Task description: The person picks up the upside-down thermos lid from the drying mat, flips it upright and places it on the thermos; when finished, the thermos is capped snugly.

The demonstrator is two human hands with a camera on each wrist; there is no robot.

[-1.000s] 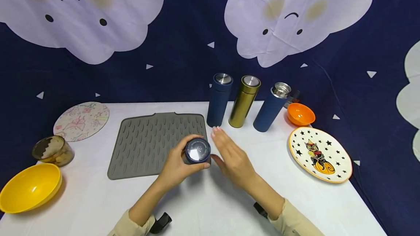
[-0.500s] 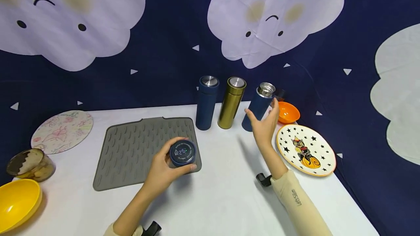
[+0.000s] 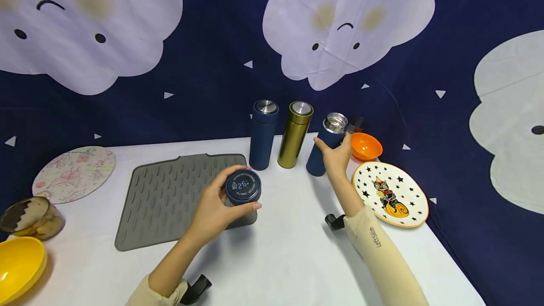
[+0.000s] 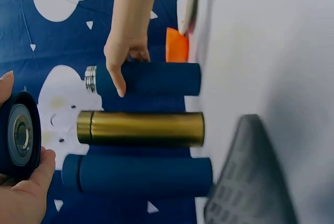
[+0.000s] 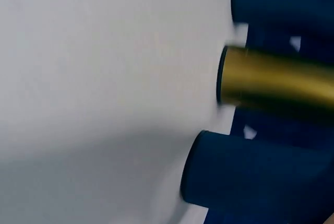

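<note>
Hands on lid (image 3: 243, 186) (flask (image 3: 323, 152) too)

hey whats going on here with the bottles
A person sits at a white table. Their left hand holds a dark blue lid with a lit display above the grey ridged mat. Their right hand has its grip around the open blue flask, which stands uncapped at the right end of a row beside a gold flask and a capped blue flask. An orange bowl and a star-patterned plate sit to the right.
</note>
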